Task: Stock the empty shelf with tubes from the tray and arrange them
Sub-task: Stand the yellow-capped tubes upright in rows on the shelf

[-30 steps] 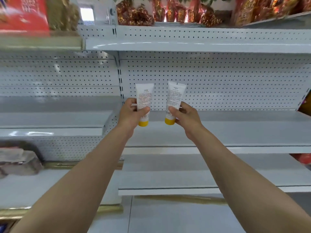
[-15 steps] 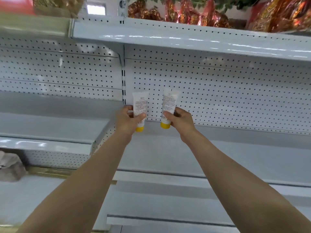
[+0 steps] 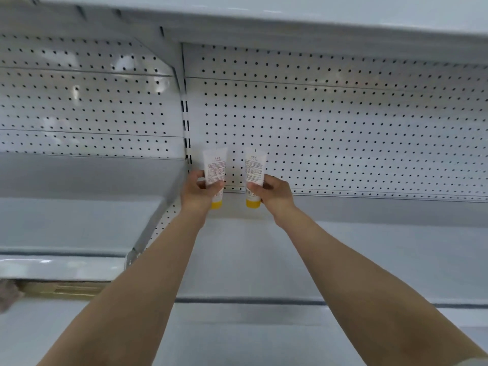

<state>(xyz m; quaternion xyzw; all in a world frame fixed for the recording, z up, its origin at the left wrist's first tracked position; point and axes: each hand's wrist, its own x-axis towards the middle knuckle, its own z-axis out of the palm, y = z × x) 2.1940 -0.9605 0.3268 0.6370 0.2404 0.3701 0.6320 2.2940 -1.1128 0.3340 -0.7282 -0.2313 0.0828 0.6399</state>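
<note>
Two white tubes with yellow caps stand cap-down at the back left corner of the white shelf (image 3: 369, 247). My left hand (image 3: 196, 192) grips the left tube (image 3: 215, 167) near its lower half. My right hand (image 3: 274, 192) grips the right tube (image 3: 254, 167) the same way. Both tubes are upright, close to the perforated back panel (image 3: 343, 128), a small gap apart. Whether the caps touch the shelf surface I cannot tell. The tray is out of sight.
A slotted upright post (image 3: 186, 122) rises just left of the tubes. A second shelf (image 3: 66, 220) sits to the left, slightly higher. Another shelf (image 3: 290, 17) overhangs above. A lower shelf edge (image 3: 250, 302) runs under my forearms.
Both hands have carried the tubes deeper into the shelf toward the back panel. The view has moved closer and tilted up, hiding the goods on the top shelf.
</note>
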